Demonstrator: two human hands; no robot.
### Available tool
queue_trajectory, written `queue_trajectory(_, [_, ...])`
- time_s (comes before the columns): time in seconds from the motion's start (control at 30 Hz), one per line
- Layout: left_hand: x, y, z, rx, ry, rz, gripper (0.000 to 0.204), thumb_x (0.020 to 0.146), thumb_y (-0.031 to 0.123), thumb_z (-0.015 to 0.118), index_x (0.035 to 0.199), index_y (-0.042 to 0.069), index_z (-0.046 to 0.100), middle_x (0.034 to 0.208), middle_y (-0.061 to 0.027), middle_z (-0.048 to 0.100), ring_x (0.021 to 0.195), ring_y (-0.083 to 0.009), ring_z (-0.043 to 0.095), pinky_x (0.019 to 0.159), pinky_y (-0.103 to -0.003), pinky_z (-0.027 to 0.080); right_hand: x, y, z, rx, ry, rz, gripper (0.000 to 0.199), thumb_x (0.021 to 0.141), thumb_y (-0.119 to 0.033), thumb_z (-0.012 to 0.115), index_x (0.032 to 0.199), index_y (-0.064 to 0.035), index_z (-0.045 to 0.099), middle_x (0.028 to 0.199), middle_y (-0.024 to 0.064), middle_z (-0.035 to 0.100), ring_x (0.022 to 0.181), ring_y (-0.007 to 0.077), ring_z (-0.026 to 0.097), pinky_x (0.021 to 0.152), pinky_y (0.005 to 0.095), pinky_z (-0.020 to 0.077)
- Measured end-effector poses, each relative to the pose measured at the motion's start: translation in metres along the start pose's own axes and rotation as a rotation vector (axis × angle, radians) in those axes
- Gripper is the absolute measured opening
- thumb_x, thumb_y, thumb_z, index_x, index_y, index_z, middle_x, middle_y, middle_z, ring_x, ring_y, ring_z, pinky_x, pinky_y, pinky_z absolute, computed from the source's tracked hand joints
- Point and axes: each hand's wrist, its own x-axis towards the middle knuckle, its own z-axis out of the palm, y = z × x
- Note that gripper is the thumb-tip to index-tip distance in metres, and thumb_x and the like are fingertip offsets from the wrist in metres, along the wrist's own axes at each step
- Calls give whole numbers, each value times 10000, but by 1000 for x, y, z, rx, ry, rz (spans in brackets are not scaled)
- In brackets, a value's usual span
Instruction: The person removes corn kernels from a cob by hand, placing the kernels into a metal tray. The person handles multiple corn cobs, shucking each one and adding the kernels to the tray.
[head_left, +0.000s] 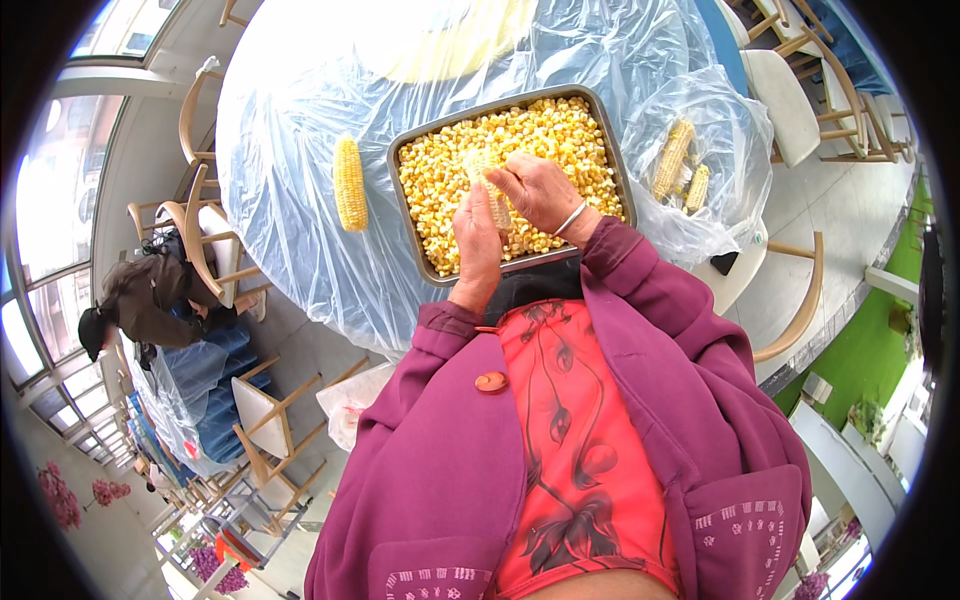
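My left hand (478,235) and right hand (540,190) both grasp a half-stripped yellow corn cob (484,172) over the grey metal tray (600,110); stiff, light, probably slick; I'd hold its ends.

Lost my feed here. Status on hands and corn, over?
Both hands, left hand and right hand, gripping a corn cob over the kernel tray. Whole cob lies left of tray. Nothing blocking.

Wooden chairs (265,415) on grey floor (310,345); bright windows (45,200), possibly daylight.
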Motion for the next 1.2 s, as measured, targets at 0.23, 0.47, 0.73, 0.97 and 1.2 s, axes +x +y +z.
queue_trajectory(0.23, [-2, 3, 1, -113, 2, -108, 325, 987, 303, 362, 862, 73, 556, 716, -14, 549, 564, -118, 518, 465, -256, 425, -5, -23, 6, -149, 1, 99, 657, 853, -637, 462, 770, 10, 548, 752, 231, 582, 735, 408, 591, 612, 448, 469])
queue_trajectory(0.47, [-7, 4, 2, -281, -35, -161, 385, 988, 407, 375, 769, 121, 511, 563, 8, 462, 384, -98, 383, 351, -240, 288, -4, -26, 6, -60, 1, 72, 568, 896, -527, 451, 804, 18, 583, 725, 242, 606, 698, 409, 608, 619, 464, 481])
queue_trajectory(0.73, [-13, 12, 5, -316, -82, -183, 365, 989, 375, 394, 752, 122, 510, 520, 18, 442, 348, -81, 340, 329, -228, 241, -12, -17, 6, 30, 21, -43, 351, 940, -306, 443, 852, 16, 549, 744, 253, 587, 715, 425, 575, 632, 471, 462])
queue_trajectory(0.97, [-11, 4, 5, -245, -33, -151, 366, 995, 360, 376, 795, 95, 529, 545, 7, 468, 351, -82, 355, 323, -233, 259, -11, 1, 10, 199, 17, -87, 452, 959, -399, 403, 856, 7, 575, 736, 245, 591, 725, 412, 579, 631, 435, 464])
queue_trajectory(1.2, [-7, -2, 7, 60, 65, 30, 374, 1011, 355, 338, 872, 67, 532, 597, 9, 504, 395, -63, 418, 327, -214, 307, -2, -11, 9, 466, -72, 362, 680, 895, -631, 401, 737, 8, 572, 679, 239, 576, 680, 408, 590, 598, 435, 451])
